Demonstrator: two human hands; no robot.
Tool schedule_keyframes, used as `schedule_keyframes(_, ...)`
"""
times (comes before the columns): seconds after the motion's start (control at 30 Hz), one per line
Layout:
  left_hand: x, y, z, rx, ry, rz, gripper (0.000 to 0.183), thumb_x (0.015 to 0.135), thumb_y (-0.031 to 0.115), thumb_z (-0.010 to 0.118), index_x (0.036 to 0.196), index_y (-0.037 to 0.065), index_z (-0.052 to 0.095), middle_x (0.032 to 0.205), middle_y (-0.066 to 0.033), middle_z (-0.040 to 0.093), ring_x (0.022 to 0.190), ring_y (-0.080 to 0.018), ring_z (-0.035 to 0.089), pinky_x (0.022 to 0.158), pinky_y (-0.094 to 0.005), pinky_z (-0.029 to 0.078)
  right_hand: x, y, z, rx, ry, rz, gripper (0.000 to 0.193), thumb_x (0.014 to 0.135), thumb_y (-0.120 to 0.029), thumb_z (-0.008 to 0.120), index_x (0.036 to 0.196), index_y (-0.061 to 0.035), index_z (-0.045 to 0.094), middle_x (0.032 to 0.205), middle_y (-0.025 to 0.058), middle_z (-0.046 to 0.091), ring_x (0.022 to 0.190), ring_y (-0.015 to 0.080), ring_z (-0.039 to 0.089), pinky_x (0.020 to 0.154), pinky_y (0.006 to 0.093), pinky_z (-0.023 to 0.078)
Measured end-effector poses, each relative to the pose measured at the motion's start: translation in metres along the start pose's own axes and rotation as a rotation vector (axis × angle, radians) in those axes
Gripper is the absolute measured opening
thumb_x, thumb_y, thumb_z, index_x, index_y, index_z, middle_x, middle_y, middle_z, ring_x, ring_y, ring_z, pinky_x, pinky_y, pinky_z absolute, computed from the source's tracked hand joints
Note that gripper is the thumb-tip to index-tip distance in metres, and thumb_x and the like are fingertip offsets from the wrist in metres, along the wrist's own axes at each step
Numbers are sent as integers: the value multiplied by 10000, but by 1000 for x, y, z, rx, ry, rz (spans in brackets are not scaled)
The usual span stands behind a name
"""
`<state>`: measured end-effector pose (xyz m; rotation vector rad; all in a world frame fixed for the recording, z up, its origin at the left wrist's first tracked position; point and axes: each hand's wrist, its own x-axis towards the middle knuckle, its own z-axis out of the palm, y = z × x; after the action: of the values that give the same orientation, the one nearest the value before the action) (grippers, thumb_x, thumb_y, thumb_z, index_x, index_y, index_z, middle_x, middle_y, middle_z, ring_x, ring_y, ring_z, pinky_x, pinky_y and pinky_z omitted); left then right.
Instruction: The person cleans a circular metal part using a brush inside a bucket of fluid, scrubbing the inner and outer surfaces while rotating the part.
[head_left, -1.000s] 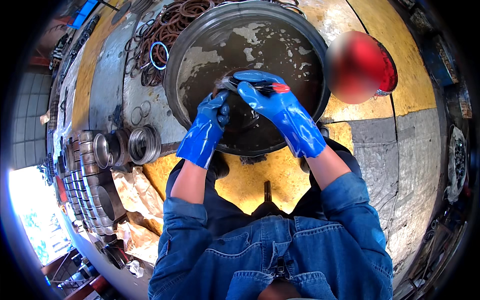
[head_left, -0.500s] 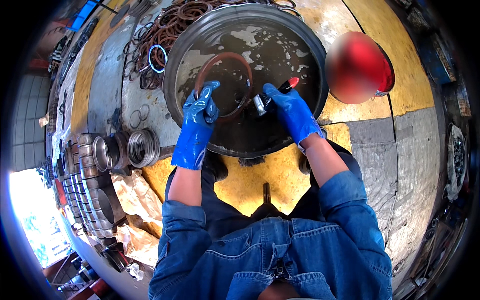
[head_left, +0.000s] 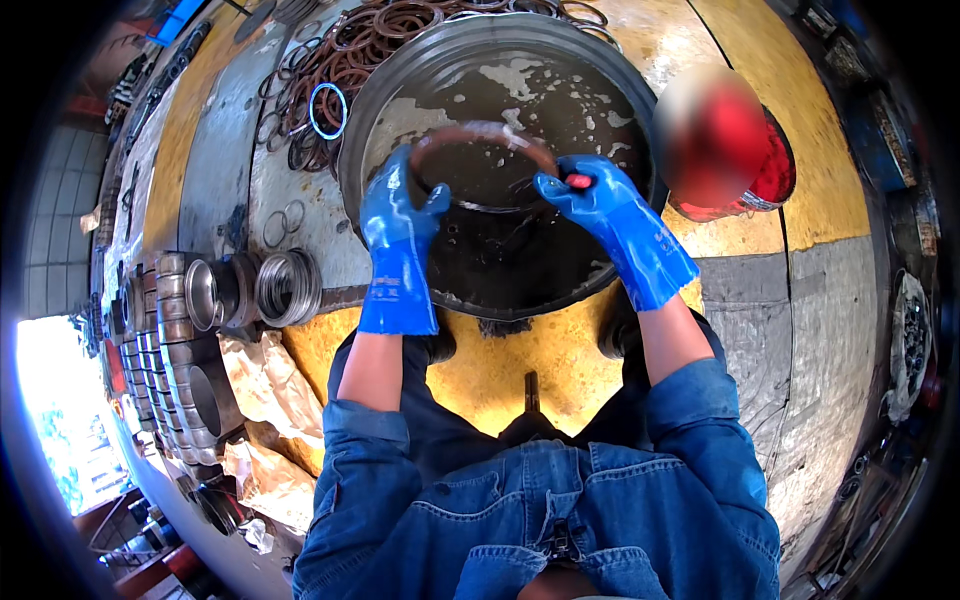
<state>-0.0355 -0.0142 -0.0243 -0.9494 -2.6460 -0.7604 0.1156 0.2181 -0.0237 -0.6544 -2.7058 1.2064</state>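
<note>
Held tilted over a wide black tub (head_left: 358, 130) of murky liquid is a reddish-brown metal ring (head_left: 480, 133), smeared by motion. My right hand (head_left: 600, 195), in a blue rubber glove, closes at the ring's right end. It also keeps hold of a brush, of which only the red handle tip (head_left: 578, 181) shows; the rest is hidden. My left hand (head_left: 400, 215), gloved alike, is beside the ring's left end with thumb and fingers apart. Whether its fingertips touch the ring is unclear.
Many rusty rings (head_left: 350, 75) lie heaped beyond the tub's left rim, one bluish ring (head_left: 328, 110) among them. A red container (head_left: 775, 170), partly blurred, stands right of the tub. At left are bright ring stacks (head_left: 288, 288), metal cylinders (head_left: 190, 350) and brown paper (head_left: 265, 385).
The ring has tipped and shifted right, its right end now at my right hand. My left thumb and fingers have spread. The brush has turned, so its metal band no longer shows.
</note>
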Motion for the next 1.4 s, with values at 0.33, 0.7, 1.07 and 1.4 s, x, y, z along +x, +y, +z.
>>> schedule_keyframes(0.33, -16, 32, 26, -67, -645, 138, 389, 879, 263, 748, 1241, 153, 658, 1019, -112, 718, 924, -276, 699, 828, -394, 554, 1, 1, 42, -541, -138, -231, 197, 861, -201, 670, 1043, -148, 722, 1040, 130, 720, 983, 374, 685, 840, 476, 556)
schedule_keyframes(0.7, -9, 0, 25, -811, -581, -537, 260, 864, 151, 745, 1094, 54, 672, 795, -26, 670, 672, -98, 602, 614, -252, 482, -9, -6, 4, 991, 184, 146, 395, 866, -346, 764, 1050, 2, 734, 862, 40, 734, 741, 155, 674, 707, 303, 536)
schedule_keyframes(1.07, -12, 13, 1, -1068, -512, -663, 290, 935, 162, 726, 1205, 69, 678, 735, 14, 625, 556, -42, 507, 484, -190, 358, -18, -3, 10, 974, 194, 308, 388, 870, -352, 752, 1067, -17, 735, 869, 60, 742, 750, 170, 687, 725, 305, 541)
schedule_keyframes(1.4, -7, 8, -4, -1146, -481, -883, 288, 980, 201, 658, 1252, 111, 681, 719, 37, 575, 495, -38, 421, 464, -197, 321, -5, 4, 50, 14, 173, -528, 258, 899, -225, 696, 1150, -168, 717, 996, 117, 750, 892, 360, 715, 755, 424, 578)
